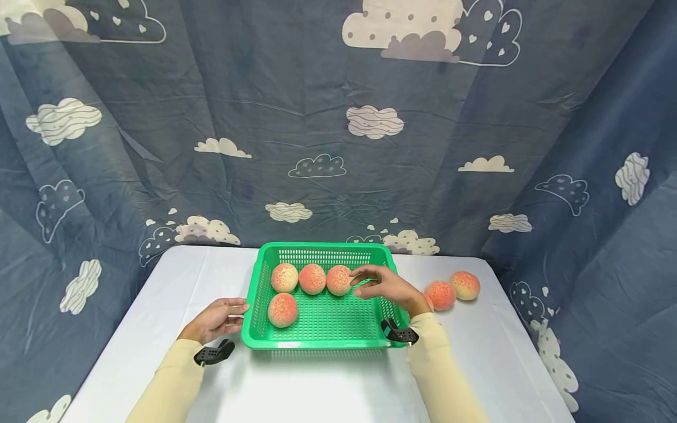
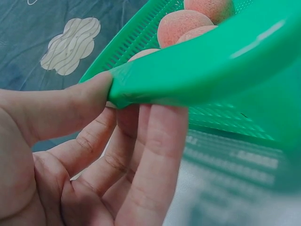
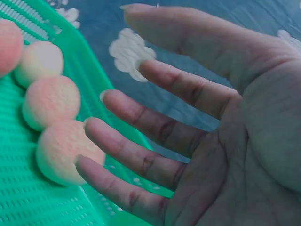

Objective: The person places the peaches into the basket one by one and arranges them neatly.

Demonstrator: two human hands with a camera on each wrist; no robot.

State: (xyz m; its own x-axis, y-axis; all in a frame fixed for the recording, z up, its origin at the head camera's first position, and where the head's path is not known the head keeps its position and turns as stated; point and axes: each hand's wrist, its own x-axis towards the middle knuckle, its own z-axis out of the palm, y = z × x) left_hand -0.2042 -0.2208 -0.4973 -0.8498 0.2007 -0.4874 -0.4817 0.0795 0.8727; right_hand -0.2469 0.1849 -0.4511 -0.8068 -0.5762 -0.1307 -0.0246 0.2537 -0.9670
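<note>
A left hand pinches the left rim of a green plastic basket on a white-covered table, thumb against the lip and fingers tucked beneath it. The slotted basket looks light and fairly stiff, its smooth lip perhaps a little slippery; the turned-out rim at the two short ends appears the surest hold. Inside, at left, a pale-flecked peach begins the back row, with a front peach nearer the camera; a middle peach and an end peach complete the line. The fruit, seemingly artificial, looks light, fine-grained rather than slick, and apt to roll; fingers around its widest part should suit, though neighbours crowd the sides of the row. Over the basket's right half, a right hand hangs with fingers spread and palm bare, fingertips just beside the end peach; whether they touch cannot be told. The right forearm, in a cream sleeve and black wristband, crosses and partly hides the right rim. Farther right, a red peach and a yellow-red peach sit side by side on the table. Behind, a cloud-print curtain hangs close to the basket's far edge.
</note>
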